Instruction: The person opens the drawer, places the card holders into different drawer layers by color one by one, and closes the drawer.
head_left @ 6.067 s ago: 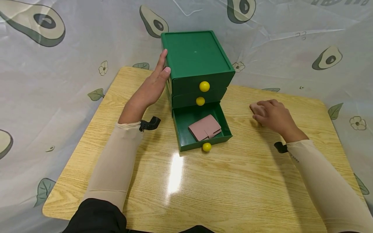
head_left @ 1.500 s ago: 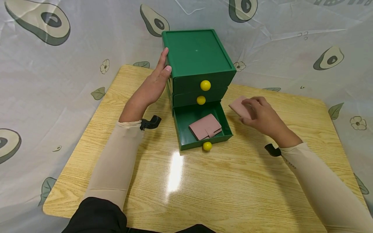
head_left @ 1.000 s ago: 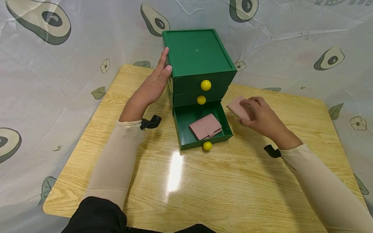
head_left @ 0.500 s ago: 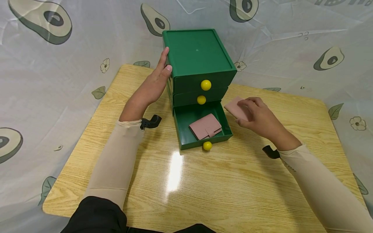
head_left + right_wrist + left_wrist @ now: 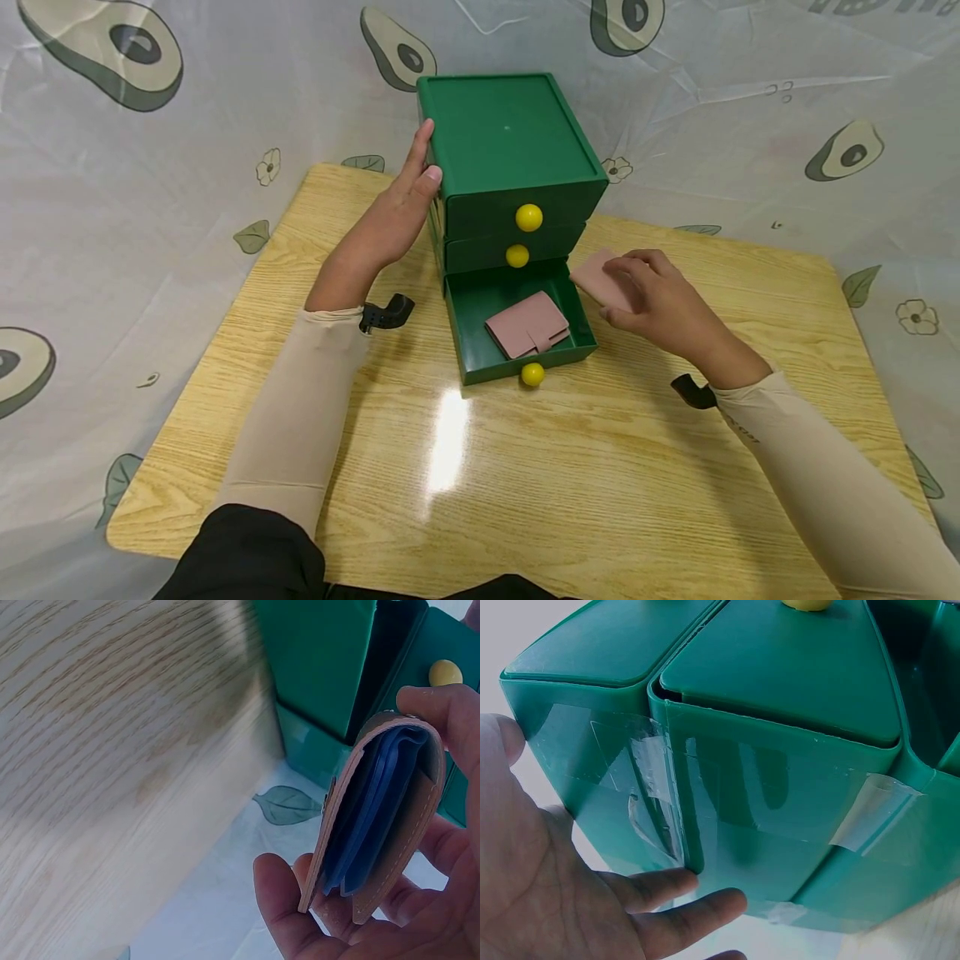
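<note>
My right hand (image 5: 660, 308) grips a pink wallet (image 5: 606, 282) at the right side of the pulled-out bottom drawer (image 5: 467, 354). In the right wrist view this wallet (image 5: 341, 802) is seen edge-on, with blue sleeves between its covers, my thumb on one end and fingers on the other. A second pink wallet (image 5: 528, 325) with a strap closure lies in the drawer. My left hand (image 5: 393, 218) rests against the left side of the green drawer cabinet (image 5: 510, 133), fingers straight; the left wrist view shows the fingers along its taped side (image 5: 735, 795).
The upper two drawers are closed, each with a yellow knob (image 5: 528, 217). A wooden table (image 5: 600, 467) carries the cabinet, and its back edge meets a grey sheet (image 5: 720, 125) printed with avocados.
My right hand has picked the wallet up from the table at the right and carried it left to the drawer's side, slowly of late. The left hand has stayed on the cabinet.
</note>
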Motion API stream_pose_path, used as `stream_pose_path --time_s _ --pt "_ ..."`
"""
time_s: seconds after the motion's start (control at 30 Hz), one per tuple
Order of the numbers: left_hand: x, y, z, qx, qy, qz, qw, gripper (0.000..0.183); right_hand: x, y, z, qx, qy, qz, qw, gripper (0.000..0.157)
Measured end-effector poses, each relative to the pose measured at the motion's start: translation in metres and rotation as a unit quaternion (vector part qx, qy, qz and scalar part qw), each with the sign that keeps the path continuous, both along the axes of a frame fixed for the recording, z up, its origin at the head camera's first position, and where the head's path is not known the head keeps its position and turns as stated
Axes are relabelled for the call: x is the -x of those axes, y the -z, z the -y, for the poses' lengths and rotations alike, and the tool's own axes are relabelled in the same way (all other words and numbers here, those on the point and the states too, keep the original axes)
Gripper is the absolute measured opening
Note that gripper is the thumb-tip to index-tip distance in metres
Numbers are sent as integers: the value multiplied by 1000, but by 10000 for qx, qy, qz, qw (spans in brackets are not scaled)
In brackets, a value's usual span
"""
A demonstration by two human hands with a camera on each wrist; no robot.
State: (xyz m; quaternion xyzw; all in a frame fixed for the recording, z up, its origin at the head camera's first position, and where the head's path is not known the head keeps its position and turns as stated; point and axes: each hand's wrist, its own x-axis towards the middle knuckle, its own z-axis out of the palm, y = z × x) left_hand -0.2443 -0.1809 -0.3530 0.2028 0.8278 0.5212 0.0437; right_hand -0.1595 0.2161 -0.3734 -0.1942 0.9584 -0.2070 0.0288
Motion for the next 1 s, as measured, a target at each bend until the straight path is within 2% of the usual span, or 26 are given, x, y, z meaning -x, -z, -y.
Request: stream_pose_path --time_s 0.47,1.0 --pt "0 0 0 36 -50 13 10000 65 -1 0 4 2 -55 112 9999 59" --pt "0 1 1 -23 -11 30 10000 65 -5 -4 13 155 -325 154 9992 59"
